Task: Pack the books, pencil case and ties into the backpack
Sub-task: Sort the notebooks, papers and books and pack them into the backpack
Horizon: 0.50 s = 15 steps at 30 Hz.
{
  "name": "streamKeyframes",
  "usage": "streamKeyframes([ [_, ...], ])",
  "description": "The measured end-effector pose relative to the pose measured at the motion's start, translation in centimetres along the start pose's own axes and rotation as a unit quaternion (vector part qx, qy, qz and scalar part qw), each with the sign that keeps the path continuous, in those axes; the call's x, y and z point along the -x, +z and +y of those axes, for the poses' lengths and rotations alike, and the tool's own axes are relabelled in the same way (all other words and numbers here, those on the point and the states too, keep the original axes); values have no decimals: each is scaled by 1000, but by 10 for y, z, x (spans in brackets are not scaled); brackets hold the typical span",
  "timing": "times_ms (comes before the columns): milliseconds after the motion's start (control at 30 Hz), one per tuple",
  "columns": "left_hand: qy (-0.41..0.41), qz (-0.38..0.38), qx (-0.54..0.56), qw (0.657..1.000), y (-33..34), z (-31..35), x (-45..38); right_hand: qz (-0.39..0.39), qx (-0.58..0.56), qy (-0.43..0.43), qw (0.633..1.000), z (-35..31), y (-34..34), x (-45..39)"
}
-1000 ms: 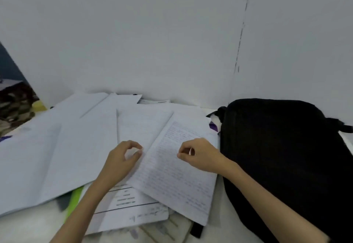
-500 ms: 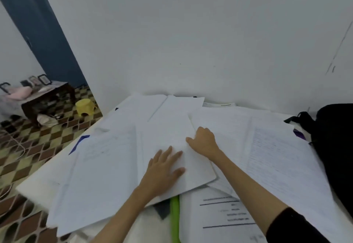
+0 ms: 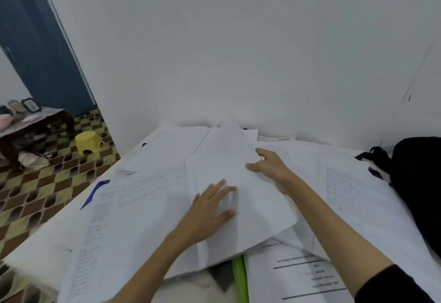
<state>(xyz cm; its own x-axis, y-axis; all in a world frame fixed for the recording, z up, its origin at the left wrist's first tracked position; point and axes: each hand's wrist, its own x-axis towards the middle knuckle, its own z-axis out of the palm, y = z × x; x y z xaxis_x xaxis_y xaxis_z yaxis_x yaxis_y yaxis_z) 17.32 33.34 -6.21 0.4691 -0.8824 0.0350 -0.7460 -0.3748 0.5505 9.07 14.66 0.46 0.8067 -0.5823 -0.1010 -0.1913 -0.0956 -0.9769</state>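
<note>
1. Here, a table (image 3: 35, 250) against a white wall lies buried under loose open books (image 3: 148, 207) and printed sheets, spread left to right.
2. At the far right sits the black backpack (image 3: 417, 183); whether it is open, or holds anything, cannot be told.
3. The middle book (image 3: 250, 207) looks light, thin and floppy; it is probably best closed, then lifted by its spine.
4. The left hand (image 3: 210, 209) presses flat on it, fingers spread, gripping nothing.
5. The right hand (image 3: 269, 166) curls over its far right page edge.
6. No pencil case or ties show.
</note>
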Motion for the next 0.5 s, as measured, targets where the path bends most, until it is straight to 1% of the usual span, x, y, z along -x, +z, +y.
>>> streamKeyframes([
  [67, -6, 71, 35, 997, -12, -9, -11, 27, 23, -45, 998, -18, -15, 3],
  [133, -23, 148, 73, 986, -23, -20, -28, 65, 45, -91, 993, -35, -34, 8],
  [200, -71, 210, 70, 973, -32, -30, -47, 110, 67, -130, 983, -48, -56, 13],
  [267, -133, 256, 51, 956, -40, -39, -65, 153, 78, -156, 973, -53, -79, 17],
  [300, -161, 265, 67, 948, -45, -40, -72, 173, 78, -166, 968, -54, -89, 19],
  [367, -205, 258, 171, 929, -52, -40, -86, 208, 75, -183, 958, -55, -106, 22],
  [433, -228, 226, 282, 904, -56, -33, -99, 235, 74, -194, 950, -55, -119, 24],
  [500, -240, 216, 340, 883, -62, -23, -112, 251, 72, -207, 943, -56, -128, 25],
])
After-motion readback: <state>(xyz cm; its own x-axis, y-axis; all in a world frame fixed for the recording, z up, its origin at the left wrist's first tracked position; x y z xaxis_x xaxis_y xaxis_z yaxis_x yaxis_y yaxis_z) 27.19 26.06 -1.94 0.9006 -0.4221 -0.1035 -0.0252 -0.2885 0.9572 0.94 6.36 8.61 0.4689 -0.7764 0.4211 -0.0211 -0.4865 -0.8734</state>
